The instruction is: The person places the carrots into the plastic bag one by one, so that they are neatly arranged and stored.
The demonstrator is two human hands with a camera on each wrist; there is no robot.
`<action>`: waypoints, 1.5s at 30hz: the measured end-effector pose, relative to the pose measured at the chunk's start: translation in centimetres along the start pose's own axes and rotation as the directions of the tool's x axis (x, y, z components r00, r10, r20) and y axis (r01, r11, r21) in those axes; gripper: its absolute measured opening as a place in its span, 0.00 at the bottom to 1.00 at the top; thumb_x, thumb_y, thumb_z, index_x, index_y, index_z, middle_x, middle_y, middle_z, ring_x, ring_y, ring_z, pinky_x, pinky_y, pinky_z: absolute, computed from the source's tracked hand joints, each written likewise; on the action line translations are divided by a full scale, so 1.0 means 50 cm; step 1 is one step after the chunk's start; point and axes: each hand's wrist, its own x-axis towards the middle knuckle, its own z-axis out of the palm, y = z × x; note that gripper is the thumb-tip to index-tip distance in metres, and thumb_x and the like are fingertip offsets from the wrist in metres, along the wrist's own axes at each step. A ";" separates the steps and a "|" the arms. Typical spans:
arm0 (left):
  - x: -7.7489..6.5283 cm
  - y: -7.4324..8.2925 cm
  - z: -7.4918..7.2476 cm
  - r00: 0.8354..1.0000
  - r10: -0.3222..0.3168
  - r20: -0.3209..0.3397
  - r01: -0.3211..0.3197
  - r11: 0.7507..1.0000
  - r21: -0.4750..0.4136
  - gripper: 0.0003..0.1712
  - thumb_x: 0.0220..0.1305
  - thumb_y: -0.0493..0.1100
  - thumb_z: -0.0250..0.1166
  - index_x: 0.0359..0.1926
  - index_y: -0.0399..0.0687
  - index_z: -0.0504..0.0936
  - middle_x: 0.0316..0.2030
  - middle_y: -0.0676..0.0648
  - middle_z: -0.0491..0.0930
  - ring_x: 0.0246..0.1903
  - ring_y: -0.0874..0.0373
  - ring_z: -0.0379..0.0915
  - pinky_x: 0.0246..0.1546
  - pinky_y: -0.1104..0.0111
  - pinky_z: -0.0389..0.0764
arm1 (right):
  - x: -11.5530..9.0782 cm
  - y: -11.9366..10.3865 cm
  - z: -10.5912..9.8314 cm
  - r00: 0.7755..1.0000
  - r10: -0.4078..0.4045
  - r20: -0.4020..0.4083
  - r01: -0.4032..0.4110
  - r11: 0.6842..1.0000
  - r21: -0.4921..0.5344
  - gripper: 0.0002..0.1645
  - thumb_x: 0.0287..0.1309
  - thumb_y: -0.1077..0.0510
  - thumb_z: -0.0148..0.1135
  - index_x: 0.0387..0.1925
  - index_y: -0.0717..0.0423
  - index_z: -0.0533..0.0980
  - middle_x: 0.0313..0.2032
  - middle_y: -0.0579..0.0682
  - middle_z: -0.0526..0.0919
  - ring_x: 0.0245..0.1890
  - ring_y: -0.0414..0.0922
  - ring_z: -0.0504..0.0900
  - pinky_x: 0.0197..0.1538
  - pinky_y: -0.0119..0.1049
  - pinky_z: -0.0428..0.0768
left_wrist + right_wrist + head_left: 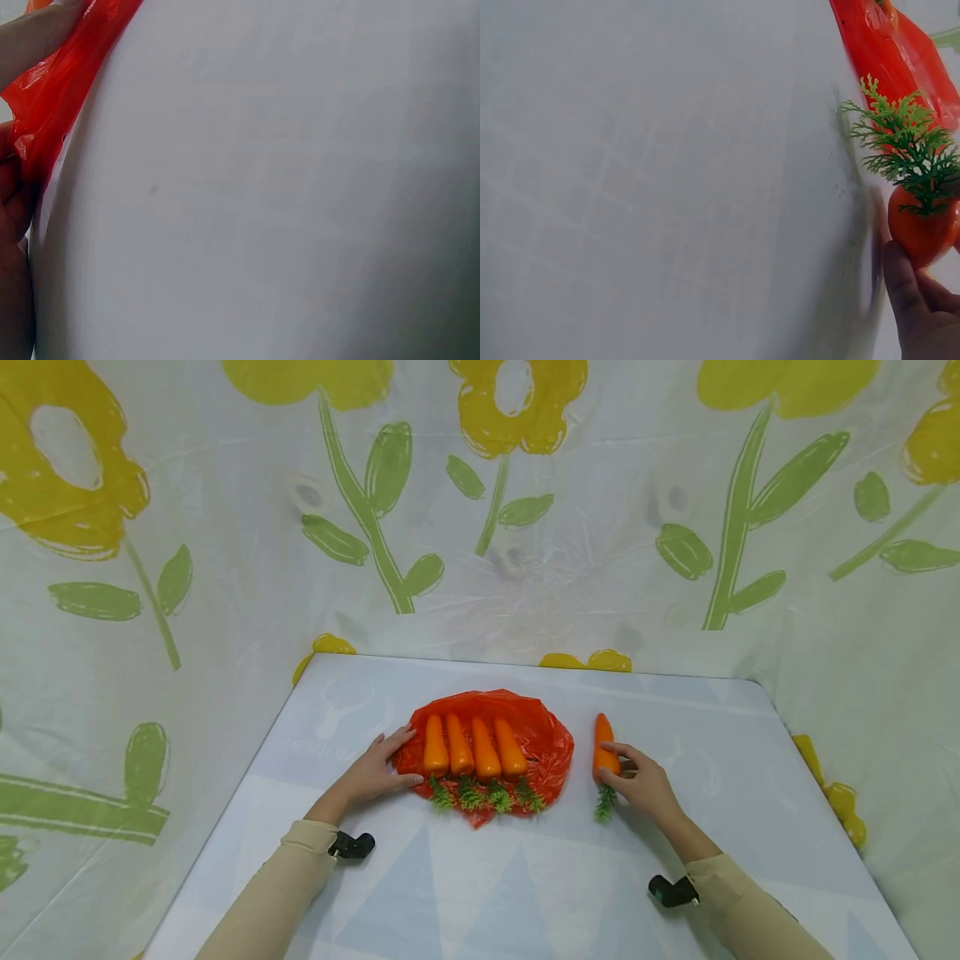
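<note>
Several orange toy carrots (459, 745) lie side by side on a flat red plastic bag (551, 752), their green tops toward the person. At the bag's left edge, my left hand (375, 770) rests with thumb and fingers spread apart, touching the plastic. In the left wrist view the thumb (37, 41) lies against the red plastic. Right of the bag, my right hand (643, 783) pinches another toy carrot (604, 750), tip pointing away. The right wrist view shows its leafy top (911, 139) and thick end between the fingers.
All of this is on a pale table (480, 893) with a light blue pattern. Behind and beside it hangs a white curtain (600, 585) with yellow flowers. A black wrist camera (352, 845) sits at the left sleeve, another wrist camera (671, 891) at the right.
</note>
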 end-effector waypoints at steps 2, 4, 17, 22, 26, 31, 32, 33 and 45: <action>0.000 0.000 0.000 1.000 -0.007 0.003 0.007 1.000 0.000 0.55 0.57 0.65 0.73 0.78 0.52 0.61 0.79 0.43 0.54 0.76 0.30 0.39 0.71 0.34 0.49 | -0.001 0.000 -0.001 1.000 -0.003 0.006 0.003 1.000 0.000 0.31 0.66 0.52 0.68 0.67 0.54 0.74 0.61 0.66 0.77 0.52 0.60 0.80 0.50 0.48 0.85; 0.000 0.000 0.000 1.000 -0.011 0.005 0.011 1.000 0.003 0.55 0.56 0.66 0.73 0.78 0.52 0.61 0.79 0.42 0.54 0.76 0.29 0.39 0.71 0.33 0.49 | -0.001 -0.002 -0.001 1.000 -0.004 0.010 0.004 1.000 0.001 0.31 0.66 0.52 0.68 0.68 0.54 0.73 0.61 0.65 0.76 0.52 0.60 0.80 0.51 0.49 0.85; 0.002 -0.005 0.003 1.000 -0.020 0.005 0.020 1.000 -0.004 0.56 0.55 0.67 0.73 0.79 0.54 0.61 0.79 0.45 0.53 0.77 0.31 0.37 0.71 0.33 0.48 | -0.010 -0.013 -0.003 1.000 -0.014 0.022 0.013 1.000 0.026 0.31 0.66 0.52 0.68 0.68 0.54 0.73 0.60 0.65 0.77 0.51 0.58 0.81 0.53 0.49 0.85; 0.003 -0.006 0.004 1.000 -0.019 0.007 0.019 1.000 -0.003 0.56 0.55 0.67 0.74 0.79 0.54 0.61 0.79 0.45 0.53 0.77 0.31 0.37 0.72 0.34 0.48 | -0.011 -0.014 -0.001 0.999 -0.032 0.015 0.032 0.999 0.035 0.31 0.66 0.51 0.69 0.68 0.52 0.74 0.62 0.63 0.76 0.52 0.58 0.81 0.55 0.51 0.84; 0.003 -0.006 0.004 1.000 -0.013 0.004 0.013 1.000 -0.002 0.56 0.56 0.67 0.73 0.79 0.53 0.61 0.79 0.44 0.53 0.77 0.31 0.38 0.72 0.34 0.47 | -0.012 -0.017 0.000 0.999 -0.045 0.016 0.044 0.998 0.045 0.31 0.66 0.51 0.68 0.68 0.52 0.74 0.63 0.62 0.75 0.52 0.58 0.81 0.55 0.49 0.84; 0.002 -0.005 0.003 1.000 -0.008 0.003 0.008 1.000 0.001 0.56 0.56 0.67 0.73 0.79 0.53 0.61 0.79 0.44 0.53 0.77 0.31 0.38 0.72 0.34 0.48 | -0.014 -0.020 0.002 0.998 -0.057 0.017 0.056 0.997 0.057 0.31 0.66 0.51 0.69 0.68 0.52 0.74 0.62 0.61 0.76 0.51 0.56 0.81 0.53 0.45 0.85; 0.002 -0.005 0.002 1.000 -0.007 0.004 0.007 1.000 0.002 0.56 0.55 0.67 0.73 0.79 0.53 0.61 0.79 0.44 0.53 0.77 0.31 0.38 0.72 0.35 0.47 | -0.015 -0.021 0.003 0.998 -0.061 0.015 0.060 0.996 0.059 0.31 0.66 0.51 0.69 0.68 0.52 0.74 0.62 0.61 0.76 0.51 0.56 0.81 0.53 0.45 0.85; 0.002 -0.005 0.002 1.000 -0.003 0.003 0.003 1.000 0.003 0.56 0.56 0.67 0.73 0.79 0.53 0.61 0.79 0.44 0.53 0.77 0.31 0.38 0.72 0.35 0.47 | -0.015 -0.021 0.002 0.998 -0.067 0.013 0.066 0.996 0.061 0.31 0.65 0.51 0.69 0.67 0.52 0.74 0.62 0.61 0.76 0.51 0.56 0.81 0.53 0.45 0.85; 0.001 -0.004 0.000 1.000 -0.017 0.013 0.017 1.000 0.002 0.56 0.56 0.67 0.73 0.79 0.53 0.60 0.79 0.44 0.53 0.76 0.28 0.37 0.70 0.31 0.49 | -0.020 -0.035 0.002 0.995 -0.101 0.022 0.099 0.992 0.075 0.31 0.64 0.52 0.70 0.67 0.52 0.75 0.64 0.60 0.75 0.52 0.56 0.81 0.52 0.43 0.85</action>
